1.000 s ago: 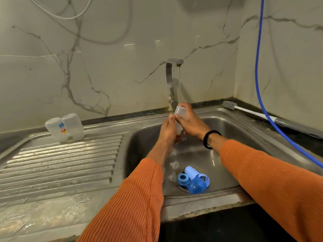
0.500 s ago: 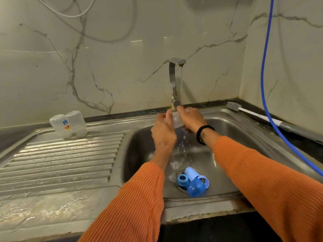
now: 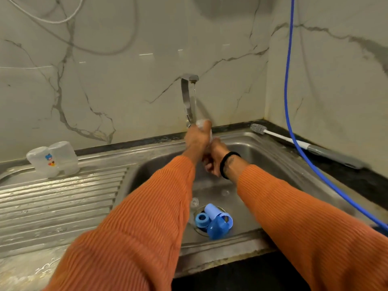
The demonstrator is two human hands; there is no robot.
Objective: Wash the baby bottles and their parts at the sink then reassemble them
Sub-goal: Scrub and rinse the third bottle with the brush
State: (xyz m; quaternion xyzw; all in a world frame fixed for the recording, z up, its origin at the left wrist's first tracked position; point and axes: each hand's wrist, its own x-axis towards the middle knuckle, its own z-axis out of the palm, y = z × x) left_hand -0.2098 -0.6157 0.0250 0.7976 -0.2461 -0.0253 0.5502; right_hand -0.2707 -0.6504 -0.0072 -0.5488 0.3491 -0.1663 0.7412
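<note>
Under the running faucet (image 3: pixel 187 97) I hold a clear baby bottle (image 3: pixel 202 123) upright; only its top end and a thin strip show. My left hand (image 3: pixel 195 141) is wrapped around its body. Just below, my right hand (image 3: pixel 213 159), with a black band at the wrist, is curled against its lower end. Blue parts lie over the sink drain: a ring (image 3: pixel 202 219), a light blue cap (image 3: pixel 211 211) and a darker blue cap (image 3: pixel 216 229). Two clear teats (image 3: pixel 194 201) rest on the sink floor. Two more clear bottles (image 3: pixel 52 161) stand on the drainboard at the back left.
The steel sink (image 3: pixel 273 164) sits right of a ribbed, wet drainboard (image 3: pixel 58 202). A bottle brush (image 3: pixel 258 129) with a white and grey handle lies along the back right counter. A blue hose (image 3: pixel 287 101) hangs down the right wall and crosses the counter.
My left hand has gone from beside the bottle to closed around it, lifting it higher under the stream. My right hand has dropped to its lower end.
</note>
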